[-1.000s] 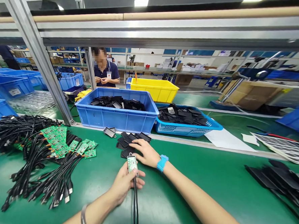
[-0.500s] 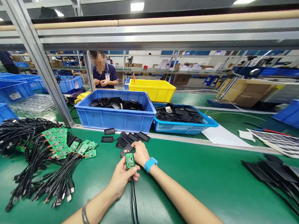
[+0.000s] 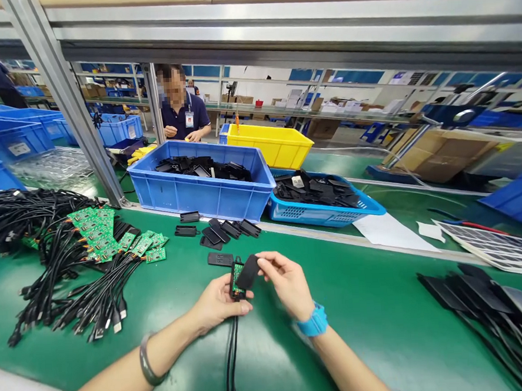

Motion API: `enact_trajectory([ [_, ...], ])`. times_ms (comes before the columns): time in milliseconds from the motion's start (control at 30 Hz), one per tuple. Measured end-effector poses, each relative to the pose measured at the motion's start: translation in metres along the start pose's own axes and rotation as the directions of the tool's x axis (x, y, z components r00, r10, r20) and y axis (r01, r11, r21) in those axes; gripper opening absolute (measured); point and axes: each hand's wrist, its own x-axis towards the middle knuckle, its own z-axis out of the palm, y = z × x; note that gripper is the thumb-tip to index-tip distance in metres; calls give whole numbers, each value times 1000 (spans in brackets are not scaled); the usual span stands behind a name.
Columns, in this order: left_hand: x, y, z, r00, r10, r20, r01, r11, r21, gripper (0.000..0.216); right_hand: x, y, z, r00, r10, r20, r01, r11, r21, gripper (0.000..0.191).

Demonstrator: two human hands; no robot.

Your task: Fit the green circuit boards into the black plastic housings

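My left hand is closed around a green circuit board that sits in a black plastic case half, with black cables hanging down toward me. Between thumb and fingers my right hand pinches a black plastic cover, tilted over the right side of the board and hiding part of it. Just beyond my left hand lies a black case piece on the green bench. Farther back, several loose black case pieces lie in front of the blue bin.
Cabled circuit boards are heaped at left. A blue bin and a blue basket hold black parts; a yellow bin stands behind. Black cabled units lie at right. A metal post rises left. A co-worker is opposite.
My right hand has come back from the loose case pieces, bringing a black cover over the board. The board now sits in a black case half. The view has tipped downward.
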Motion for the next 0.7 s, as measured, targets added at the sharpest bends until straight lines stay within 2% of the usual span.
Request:
enact_trajectory([
  [67, 0, 0, 1, 1000, 21, 16, -22, 999, 46, 56, -9, 0, 4, 999, 8, 42, -7, 1000, -19, 31],
  [167, -1, 1, 2, 998, 55, 19, -56, 993, 104, 57, -15, 3, 10, 999, 27, 29, -26, 999, -21, 32],
  [300, -1, -2, 2, 1000, 16, -25, -11, 978, 210, 53, -17, 8, 14, 994, 110, 25, -112, 988, 109, 32],
  [433, -1, -5, 0, 998, 46, -50, -27, 940, 340, 41, -19, 9, 16, 976, 194, 105, -212, 954, 214, 36],
  [600, -1, -6, -2, 996, 83, -16, -66, 884, 463, 57, -21, 7, 18, 944, 219, 245, -275, 935, 223, 40],
  [700, -2, -6, -1, 996, 83, -17, -64, 866, 496, 61, -20, 7, 18, 943, 212, 258, -265, 945, 193, 41],
])
